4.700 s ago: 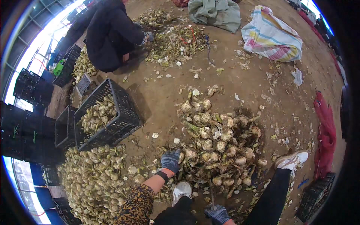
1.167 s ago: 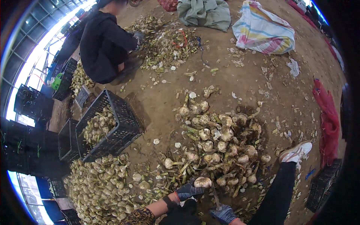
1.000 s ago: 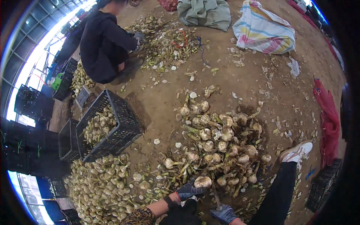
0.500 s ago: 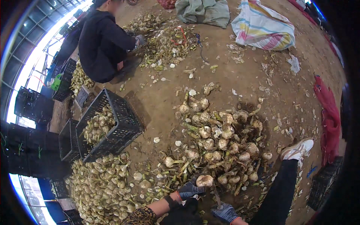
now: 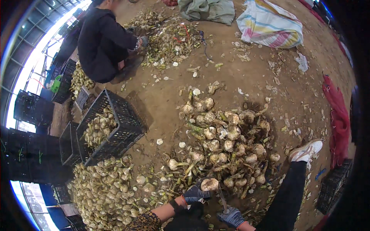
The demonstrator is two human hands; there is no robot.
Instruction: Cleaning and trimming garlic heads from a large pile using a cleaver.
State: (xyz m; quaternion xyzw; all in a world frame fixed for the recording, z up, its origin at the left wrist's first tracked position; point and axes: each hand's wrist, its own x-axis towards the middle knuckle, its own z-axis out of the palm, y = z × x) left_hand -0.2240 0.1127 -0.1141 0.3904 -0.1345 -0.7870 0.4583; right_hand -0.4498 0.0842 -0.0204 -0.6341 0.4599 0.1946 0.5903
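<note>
My left hand (image 5: 194, 194), in a dark blue glove, has its fingers closed around one pale bulb (image 5: 209, 184) and holds it just above the dirt floor (image 5: 231, 73), close to the lower edge of the view. My right hand (image 5: 231, 216), also in a blue glove, has its fingers closed on the handle of a thin blade (image 5: 222, 198); the blade points up and its tip is just beside the bulb, at its right side. I cannot tell if it touches the bulb.

Directly above my hands lies a big heap of bulbs with stems (image 5: 227, 142), in the middle of the floor. To the left of my left hand there is a second heap of cleaner bulbs (image 5: 104, 188), which reaches toward the lower left edge. Above that heap stands a black plastic crate (image 5: 115, 129), tilted, with some bulbs inside. More black crates (image 5: 32, 109) stand at the left edge.

At the far left part of the floor another person in dark clothes (image 5: 102, 42) crouches beside a pile of stems and peel (image 5: 169, 38). A striped sack (image 5: 269, 25) lies near the far edge, and a grey-green cloth (image 5: 208, 9) is left of it. A red net bag (image 5: 337, 111) lies along the right edge. My white shoe (image 5: 306, 150) rests on the floor, right of the big heap.
</note>
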